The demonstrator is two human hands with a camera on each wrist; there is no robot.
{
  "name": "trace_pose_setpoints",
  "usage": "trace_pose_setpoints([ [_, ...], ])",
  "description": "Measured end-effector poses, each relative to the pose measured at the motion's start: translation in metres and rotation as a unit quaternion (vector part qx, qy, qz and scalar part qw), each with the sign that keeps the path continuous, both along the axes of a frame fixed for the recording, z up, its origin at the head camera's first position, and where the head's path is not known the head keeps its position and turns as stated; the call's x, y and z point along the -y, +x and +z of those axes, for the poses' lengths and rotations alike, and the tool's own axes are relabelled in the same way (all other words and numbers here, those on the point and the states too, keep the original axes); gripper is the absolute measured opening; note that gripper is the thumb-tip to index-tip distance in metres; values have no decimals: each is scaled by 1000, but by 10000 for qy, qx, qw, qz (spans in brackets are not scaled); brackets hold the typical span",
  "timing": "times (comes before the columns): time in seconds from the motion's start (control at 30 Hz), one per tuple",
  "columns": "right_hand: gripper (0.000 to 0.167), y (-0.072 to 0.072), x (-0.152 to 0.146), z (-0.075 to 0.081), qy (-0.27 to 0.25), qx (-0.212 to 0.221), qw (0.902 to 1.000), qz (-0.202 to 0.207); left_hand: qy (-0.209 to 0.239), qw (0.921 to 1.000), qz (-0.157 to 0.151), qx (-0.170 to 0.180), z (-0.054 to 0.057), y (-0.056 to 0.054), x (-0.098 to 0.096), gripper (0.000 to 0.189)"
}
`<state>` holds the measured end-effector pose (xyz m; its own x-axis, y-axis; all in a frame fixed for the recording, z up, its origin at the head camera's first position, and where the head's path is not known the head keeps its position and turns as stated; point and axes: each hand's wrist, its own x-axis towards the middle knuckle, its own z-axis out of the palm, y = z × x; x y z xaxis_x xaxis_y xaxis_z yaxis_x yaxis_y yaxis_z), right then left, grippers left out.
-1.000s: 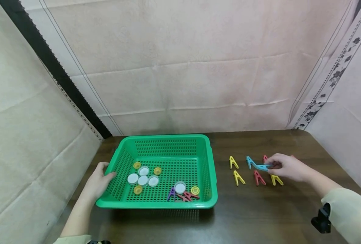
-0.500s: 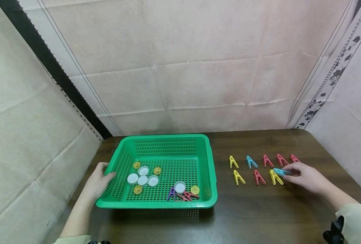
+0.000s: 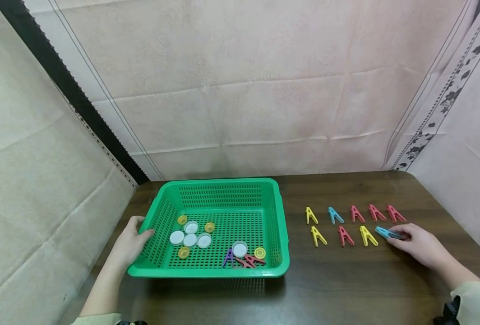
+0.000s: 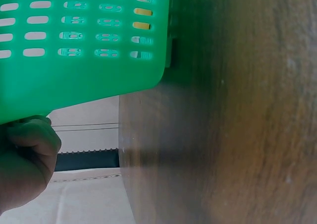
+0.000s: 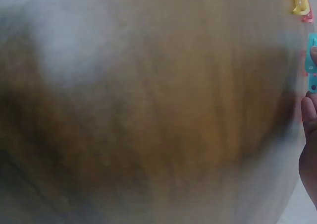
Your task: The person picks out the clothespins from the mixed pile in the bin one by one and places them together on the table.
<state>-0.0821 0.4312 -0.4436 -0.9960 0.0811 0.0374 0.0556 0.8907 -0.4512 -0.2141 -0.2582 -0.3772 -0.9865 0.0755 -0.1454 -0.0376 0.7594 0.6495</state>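
Note:
My left hand (image 3: pixel 128 243) grips the left rim of a green plastic basket (image 3: pixel 207 273), thumb over the edge; in the left wrist view its curled fingers (image 4: pixel 39 135) are under the rim. My right hand (image 3: pixel 420 246) pinches a blue clothespin (image 3: pixel 386 233) between thumb and fingers, at the right end of the nearer of two clothespin rows. Beside it in that row lie a yellow clothespin (image 3: pixel 364 232), a red one and another yellow one. The farther row has a yellow clothespin (image 3: pixel 308 211), a blue one (image 3: pixel 332 212) and three red ones (image 3: pixel 392 210).
Inside the basket are several white discs (image 3: pixel 177 238), several yellow discs (image 3: pixel 183 253), a purple clothespin (image 3: pixel 229 255) and red clothespins (image 3: pixel 253 260). The dark wooden table (image 3: pixel 325 293) ends at a pale cloth wall (image 3: pixel 244 113) behind, with cloth at both sides too.
My right hand has moved right with the blue clothespin, from over the middle of the rows to the right end of the nearer row. My left hand and the basket stay put.

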Motion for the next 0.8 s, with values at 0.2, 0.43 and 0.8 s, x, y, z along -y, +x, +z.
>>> trace_pose_setpoints([
  [0.2, 35, 3, 0, -9, 123, -188, 9996, -153, -9, 10000, 20, 16, -1, 0, 0, 53],
  [0.43, 47, 9, 10, -19, 227, -526, 9966, -593, 28, 10000, 9, 8, -2, 1, 0, 53],
  [0.8, 53, 11, 23, -22, 187, -825, 9908, -1054, 137, 9999, 16, 76, -1, 2, 0, 54],
])
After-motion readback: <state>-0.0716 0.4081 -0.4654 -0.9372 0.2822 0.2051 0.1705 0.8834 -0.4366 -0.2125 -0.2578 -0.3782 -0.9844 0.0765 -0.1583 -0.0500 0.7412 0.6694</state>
